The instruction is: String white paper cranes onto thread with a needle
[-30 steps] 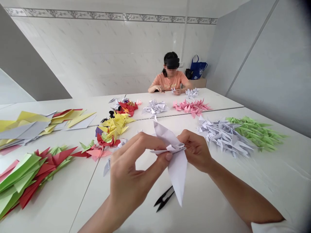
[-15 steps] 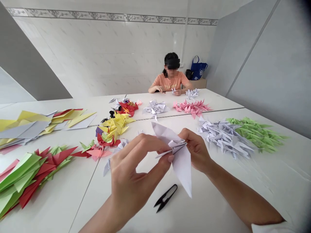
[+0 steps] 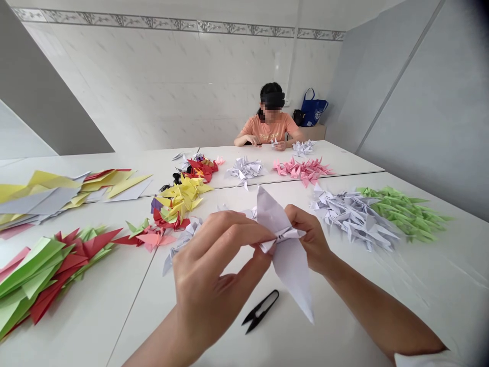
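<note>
A white folded paper piece (image 3: 292, 265) with two long pointed wings is held up above the white table (image 3: 324, 326). My left hand (image 3: 217, 270) pinches its narrow middle between thumb and fingers. On the other side, my right hand (image 3: 313, 237) is closed at the piece's right edge, its fingertips partly hidden behind the paper. Below the paper, small black thread snips (image 3: 261, 312) lie on the table.
White (image 3: 351, 214) and green folded cranes (image 3: 408, 211) lie at right, pink ones (image 3: 303, 169) farther back. Yellow ones (image 3: 181, 196) are left of centre. Green and red paper pieces (image 3: 46, 275) fill the near left. Across the table sits a person (image 3: 269, 127).
The white paper piece has turned in my fingers, its upper wing now more upright and its lower wing farther right. My left hand has shifted slightly with it.
</note>
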`<state>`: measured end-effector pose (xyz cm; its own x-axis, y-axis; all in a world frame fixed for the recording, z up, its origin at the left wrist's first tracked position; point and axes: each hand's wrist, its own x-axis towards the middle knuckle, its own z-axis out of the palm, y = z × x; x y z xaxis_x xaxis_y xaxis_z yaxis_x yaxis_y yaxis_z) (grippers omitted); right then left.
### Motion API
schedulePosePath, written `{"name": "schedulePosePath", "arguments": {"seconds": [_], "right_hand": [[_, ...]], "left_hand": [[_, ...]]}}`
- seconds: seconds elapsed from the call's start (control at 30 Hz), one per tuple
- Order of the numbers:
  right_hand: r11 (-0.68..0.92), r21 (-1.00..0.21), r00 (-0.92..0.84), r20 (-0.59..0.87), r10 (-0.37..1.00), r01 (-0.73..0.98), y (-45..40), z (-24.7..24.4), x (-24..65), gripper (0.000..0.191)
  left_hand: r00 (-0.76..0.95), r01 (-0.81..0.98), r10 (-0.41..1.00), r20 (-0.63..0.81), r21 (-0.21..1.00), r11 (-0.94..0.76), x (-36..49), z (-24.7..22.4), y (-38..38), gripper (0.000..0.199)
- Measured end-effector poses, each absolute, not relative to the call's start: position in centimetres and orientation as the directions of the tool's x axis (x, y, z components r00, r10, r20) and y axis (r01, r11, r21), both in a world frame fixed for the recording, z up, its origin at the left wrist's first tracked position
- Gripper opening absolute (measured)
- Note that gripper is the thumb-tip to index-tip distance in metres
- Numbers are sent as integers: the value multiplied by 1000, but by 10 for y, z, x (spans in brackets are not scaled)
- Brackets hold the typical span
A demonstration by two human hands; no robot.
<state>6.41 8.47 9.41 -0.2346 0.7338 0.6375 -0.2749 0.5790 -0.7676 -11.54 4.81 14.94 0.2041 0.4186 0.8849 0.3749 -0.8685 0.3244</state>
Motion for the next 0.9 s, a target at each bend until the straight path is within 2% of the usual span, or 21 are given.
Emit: {"name": "schedulePosePath", "arguments": {"seconds": [0.13, 0.23, 0.43, 0.6, 0.9], "right_hand": [[623, -744, -228, 667, 709, -241, 85, 95, 65, 34], [625, -748, -226, 664, 713, -225, 86, 95, 67, 30], [649, -707, -215, 705, 676, -279, 87, 91, 68, 17], [687, -694, -153, 719, 678, -215, 83, 92, 67, 23], [709, -655, -167, 755, 635, -262, 83, 94, 67, 20]], "left_hand": [[188, 380, 418, 889, 326, -866, -115, 148, 48, 28], [197, 394, 400, 895, 301, -868, -116, 149, 48, 26], [299, 418, 293, 908, 151, -896, -122, 156, 46, 26], [344, 452, 189, 920, 15, -892, -122, 157, 45, 23], [324, 465, 164, 932, -6, -885, -121, 156, 45, 23]]}}
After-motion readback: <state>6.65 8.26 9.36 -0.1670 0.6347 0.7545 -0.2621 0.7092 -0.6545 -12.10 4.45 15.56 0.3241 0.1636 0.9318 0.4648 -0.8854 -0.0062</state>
